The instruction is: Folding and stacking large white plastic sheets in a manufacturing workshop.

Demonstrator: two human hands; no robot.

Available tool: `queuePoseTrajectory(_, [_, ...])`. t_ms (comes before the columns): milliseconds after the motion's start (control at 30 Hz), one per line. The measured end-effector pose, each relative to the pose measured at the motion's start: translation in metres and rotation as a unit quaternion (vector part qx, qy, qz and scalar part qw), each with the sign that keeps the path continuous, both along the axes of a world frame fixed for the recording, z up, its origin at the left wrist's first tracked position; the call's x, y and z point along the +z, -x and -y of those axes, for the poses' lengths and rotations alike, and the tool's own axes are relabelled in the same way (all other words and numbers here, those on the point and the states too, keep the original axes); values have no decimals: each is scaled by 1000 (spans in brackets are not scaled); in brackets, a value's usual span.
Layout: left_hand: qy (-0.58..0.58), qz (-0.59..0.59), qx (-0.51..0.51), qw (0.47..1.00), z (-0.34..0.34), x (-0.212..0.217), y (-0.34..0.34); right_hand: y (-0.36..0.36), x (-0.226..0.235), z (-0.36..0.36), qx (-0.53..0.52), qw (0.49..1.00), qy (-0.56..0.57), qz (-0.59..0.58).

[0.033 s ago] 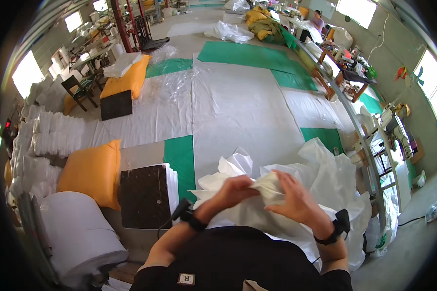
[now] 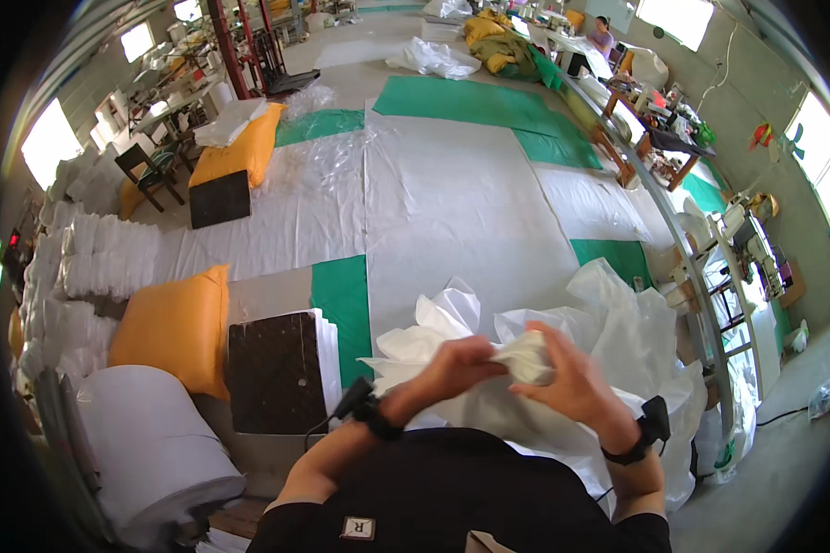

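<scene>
Fabric point(image 2: 526, 355) stays bunched between my left hand point(image 2: 452, 369) and right hand point(image 2: 572, 382), fingers pinching it as before above the white pile point(image 2: 636, 341), so I judge the folding continues.

A sewing workshop or small factory: white and green sheeting point(image 2: 452, 203) covers the far floor, sewing tables point(image 2: 659, 138) line the right wall (another worker sits far off), fabric rolls point(image 2: 148, 442) near left.
</scene>
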State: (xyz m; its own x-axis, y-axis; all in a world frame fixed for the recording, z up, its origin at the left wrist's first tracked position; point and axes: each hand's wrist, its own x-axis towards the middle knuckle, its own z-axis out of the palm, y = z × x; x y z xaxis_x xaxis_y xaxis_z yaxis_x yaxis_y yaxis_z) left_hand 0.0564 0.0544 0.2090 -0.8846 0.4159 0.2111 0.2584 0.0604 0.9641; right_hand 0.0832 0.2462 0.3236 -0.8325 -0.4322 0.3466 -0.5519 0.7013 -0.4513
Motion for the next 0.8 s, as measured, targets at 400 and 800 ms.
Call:
queuePoseTrajectory(400, [88,-228,-8,970,61,-39,-21,-116,113,10,-222,971,-31,-86])
queuePoseTrajectory(800, [211,-194,-393,874,110,-96,-61,-278,140,63,-443,804,-174,-356])
